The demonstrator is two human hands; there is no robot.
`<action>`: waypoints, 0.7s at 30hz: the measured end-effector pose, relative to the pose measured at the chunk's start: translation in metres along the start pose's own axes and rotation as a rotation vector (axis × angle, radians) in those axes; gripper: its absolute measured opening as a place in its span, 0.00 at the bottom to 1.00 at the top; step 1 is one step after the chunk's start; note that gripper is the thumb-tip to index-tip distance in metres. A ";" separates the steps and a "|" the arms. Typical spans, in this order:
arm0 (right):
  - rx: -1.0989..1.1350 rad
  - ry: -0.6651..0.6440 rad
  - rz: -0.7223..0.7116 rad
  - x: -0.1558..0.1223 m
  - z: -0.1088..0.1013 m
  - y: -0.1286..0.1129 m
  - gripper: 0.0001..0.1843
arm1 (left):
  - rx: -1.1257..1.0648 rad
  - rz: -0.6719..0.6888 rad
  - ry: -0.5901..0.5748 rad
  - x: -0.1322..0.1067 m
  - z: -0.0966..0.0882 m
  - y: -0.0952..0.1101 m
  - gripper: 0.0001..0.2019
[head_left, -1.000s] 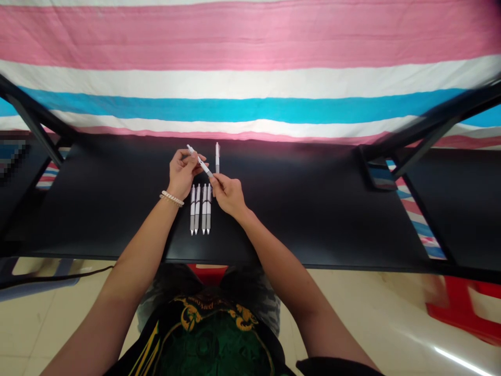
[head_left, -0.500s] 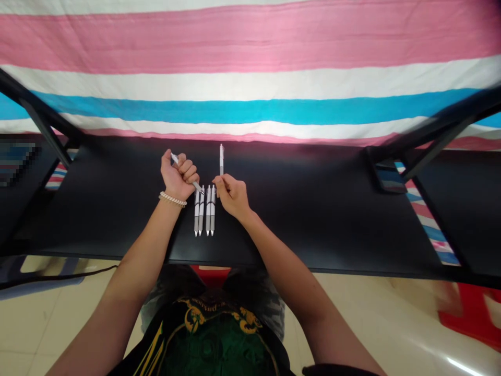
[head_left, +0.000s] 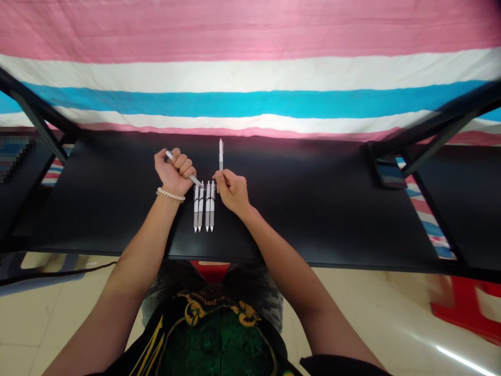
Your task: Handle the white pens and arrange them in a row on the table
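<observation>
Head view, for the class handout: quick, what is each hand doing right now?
Left hand: closed, holding a white pen.
Right hand: fingers closed beside a second white pen; cannot tell if holding it.

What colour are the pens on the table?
The pens are white above, grey toward the tips; head view.

four pens (head_left: 203, 206) lie side by side on the table (head_left: 297, 224), a fifth pen (head_left: 221, 154) lies just behind them, the left hand (head_left: 174, 172) grips a sixth pen (head_left: 194, 180) left of the row, and the right hand (head_left: 233, 192) sits right of it.
</observation>
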State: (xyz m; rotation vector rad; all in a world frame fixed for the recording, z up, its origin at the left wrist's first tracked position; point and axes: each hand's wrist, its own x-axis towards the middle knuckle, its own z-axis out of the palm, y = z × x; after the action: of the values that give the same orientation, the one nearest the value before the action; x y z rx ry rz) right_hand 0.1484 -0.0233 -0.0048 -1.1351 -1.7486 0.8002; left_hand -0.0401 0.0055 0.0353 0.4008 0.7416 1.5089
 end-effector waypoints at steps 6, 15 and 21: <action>-0.030 -0.005 0.008 0.000 0.000 0.001 0.27 | 0.066 0.029 0.058 0.000 -0.002 0.000 0.29; -0.024 -0.143 -0.225 -0.008 -0.001 -0.011 0.15 | 0.151 -0.022 -0.060 0.001 0.015 -0.009 0.28; -0.057 -0.126 -0.273 -0.011 0.006 -0.006 0.13 | 0.280 -0.030 -0.204 -0.003 0.017 -0.024 0.20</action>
State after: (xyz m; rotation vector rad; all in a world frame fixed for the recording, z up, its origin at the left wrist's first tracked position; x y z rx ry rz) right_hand 0.1427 -0.0361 -0.0057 -0.8726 -1.9902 0.6692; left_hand -0.0108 0.0049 0.0317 0.7405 0.7939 1.3156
